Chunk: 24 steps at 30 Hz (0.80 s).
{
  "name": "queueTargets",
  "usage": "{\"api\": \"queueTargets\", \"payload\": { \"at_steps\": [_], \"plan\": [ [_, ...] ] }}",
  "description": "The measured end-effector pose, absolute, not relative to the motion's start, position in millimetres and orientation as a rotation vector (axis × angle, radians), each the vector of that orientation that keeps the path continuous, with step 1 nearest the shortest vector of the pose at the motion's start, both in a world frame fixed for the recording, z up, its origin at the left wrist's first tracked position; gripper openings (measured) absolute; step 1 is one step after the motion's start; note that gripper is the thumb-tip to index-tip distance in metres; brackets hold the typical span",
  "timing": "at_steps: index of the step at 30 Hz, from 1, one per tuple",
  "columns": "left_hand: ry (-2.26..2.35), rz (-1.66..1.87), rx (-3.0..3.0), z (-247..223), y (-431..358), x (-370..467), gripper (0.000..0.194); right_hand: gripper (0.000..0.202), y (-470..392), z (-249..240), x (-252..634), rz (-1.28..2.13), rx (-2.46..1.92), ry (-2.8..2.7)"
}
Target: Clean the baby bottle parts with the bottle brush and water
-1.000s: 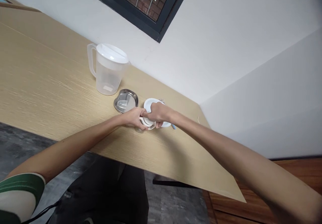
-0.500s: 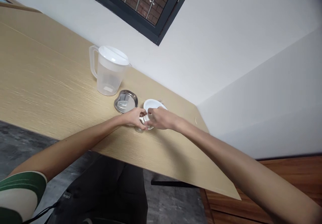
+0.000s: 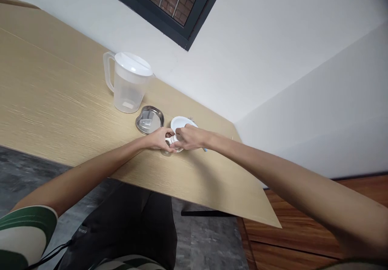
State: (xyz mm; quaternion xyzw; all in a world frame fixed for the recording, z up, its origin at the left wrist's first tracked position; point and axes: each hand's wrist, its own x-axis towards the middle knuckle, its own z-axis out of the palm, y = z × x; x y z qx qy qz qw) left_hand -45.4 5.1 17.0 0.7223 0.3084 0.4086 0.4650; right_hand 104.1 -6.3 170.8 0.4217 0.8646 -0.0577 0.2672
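Observation:
Both hands meet over the table around a small white ringed object (image 3: 173, 139). My left hand (image 3: 161, 139) curves its thumb and fingers round the object's left side. On the right side, my right hand (image 3: 189, 136) has its fingers closed on the same object, hiding part of it. A white oval dish (image 3: 179, 122) lies just behind the hands. The metal kidney-shaped tray (image 3: 149, 120), with a small clear item inside, sits left of the dish. Below my left hand shows the edge of a clear round thing (image 3: 165, 153), partly covered.
A translucent pitcher (image 3: 129, 86) with a white lid stands behind the tray on the wooden table (image 3: 66, 96). The wall and a dark window frame rise behind. A small blue tip (image 3: 205, 149) shows beneath my right wrist.
The view has shifted slightly, so the table items appear a little higher and further left. Both hands keep their hold on the white object. A blue tip now shows under my right wrist.

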Motion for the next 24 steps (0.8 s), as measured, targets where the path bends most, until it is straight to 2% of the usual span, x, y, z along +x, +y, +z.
{"api": "queueTargets", "payload": {
  "at_steps": [4, 8, 13, 18, 24],
  "plan": [
    [0.742, 0.998, 1.726, 12, 3, -45, 0.058, 0.062, -6, 166, 82, -0.272, 1.358, 2.118],
    [0.725, 1.016, 1.707, 9, 0, -45, 0.054, 0.079, -3, 167, 64, -0.335, 1.535, 1.92],
    [0.731, 1.046, 1.703, 8, -1, -43, 0.056, 0.095, -2, 183, 74, -0.293, 1.605, 1.952],
    [0.753, 1.093, 1.705, 8, -3, -43, 0.054, 0.083, -8, 198, 104, -0.147, 1.45, 2.218],
    [0.788, 1.121, 1.727, 8, -7, -42, 0.042, 0.058, -22, 168, 109, -0.005, 1.293, 2.395]
  ]
}}
